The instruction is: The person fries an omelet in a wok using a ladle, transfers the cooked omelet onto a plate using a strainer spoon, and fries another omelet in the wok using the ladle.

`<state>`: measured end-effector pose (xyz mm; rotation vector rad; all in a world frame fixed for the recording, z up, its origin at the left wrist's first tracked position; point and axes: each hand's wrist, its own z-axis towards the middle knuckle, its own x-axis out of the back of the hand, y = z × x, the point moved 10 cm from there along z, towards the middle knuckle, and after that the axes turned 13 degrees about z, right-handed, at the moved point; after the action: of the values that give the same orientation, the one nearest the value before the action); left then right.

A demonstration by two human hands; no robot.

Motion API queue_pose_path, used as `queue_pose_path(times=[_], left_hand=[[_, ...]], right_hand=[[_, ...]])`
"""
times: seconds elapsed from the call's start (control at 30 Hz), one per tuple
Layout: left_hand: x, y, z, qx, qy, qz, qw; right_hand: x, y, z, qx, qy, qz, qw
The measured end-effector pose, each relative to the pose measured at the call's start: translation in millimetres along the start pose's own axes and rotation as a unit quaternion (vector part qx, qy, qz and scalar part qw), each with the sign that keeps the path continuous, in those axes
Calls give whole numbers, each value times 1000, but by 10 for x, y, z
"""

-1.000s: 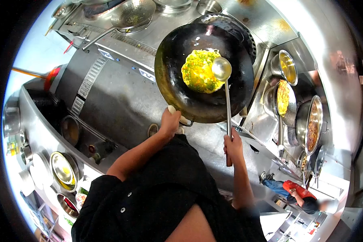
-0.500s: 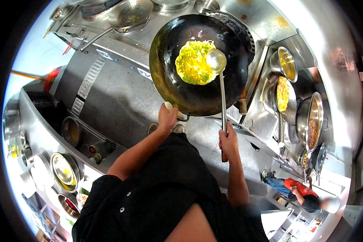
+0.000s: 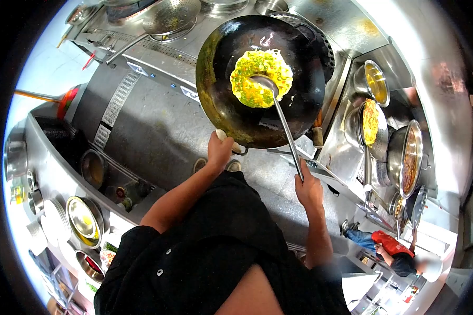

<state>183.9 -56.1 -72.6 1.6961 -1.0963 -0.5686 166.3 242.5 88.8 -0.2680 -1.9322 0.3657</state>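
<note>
A large black wok [image 3: 215, 68] is tilted over the stove. Its near rim is gripped by my left hand [image 3: 219, 151], which is closed around a pale cloth [image 3: 222, 135] at the wok's handle. My right hand [image 3: 309, 189] is wrapped around the lower end of a long metal ladle [image 3: 287, 128]. The ladle's bowl rests over a round yellow egg pancake with green bits [image 3: 255, 63], near the middle of the wok.
Along the right side stand a bowl of yellow liquid [image 3: 376, 84], a strainer with a cooked omelette [image 3: 370, 123] and a large bowl of brown food [image 3: 410, 157]. Another person [image 3: 389, 247] in red is at the lower right. Plates and bowls [image 3: 83, 220] line the left counter.
The wok has moved away from me and slightly left since the first frame. My right hand has turned the ladle, and its bowl has shifted left onto the egg.
</note>
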Motion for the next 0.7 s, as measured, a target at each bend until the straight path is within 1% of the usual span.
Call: queue_pose_path(times=[0.1, 0.2, 0.33, 0.43, 0.53, 0.63, 0.7], left_hand=[[-5, -32, 20, -5, 8, 7, 1000], [-7, -88, 34, 10, 7, 11, 1000], [-23, -66, 16, 15, -12, 1, 1000], [-9, -122, 55, 12, 8, 29, 999], [14, -195, 87, 23, 25, 73, 997], [-20, -238, 99, 30, 7, 54, 998], [-25, -239, 114, 28, 3, 50, 998]], right_hand=[[22, 20, -28, 17, -8, -48, 999], [64, 91, -91, -10, -28, -111, 993], [184, 263, -208, -18, -21, -149, 988], [324, 376, -296, -53, -29, -184, 981], [433, 297, -354, -46, -10, -146, 988], [300, 337, -300, -54, -6, 0, 998], [152, 305, -262, -57, 11, 118, 991]])
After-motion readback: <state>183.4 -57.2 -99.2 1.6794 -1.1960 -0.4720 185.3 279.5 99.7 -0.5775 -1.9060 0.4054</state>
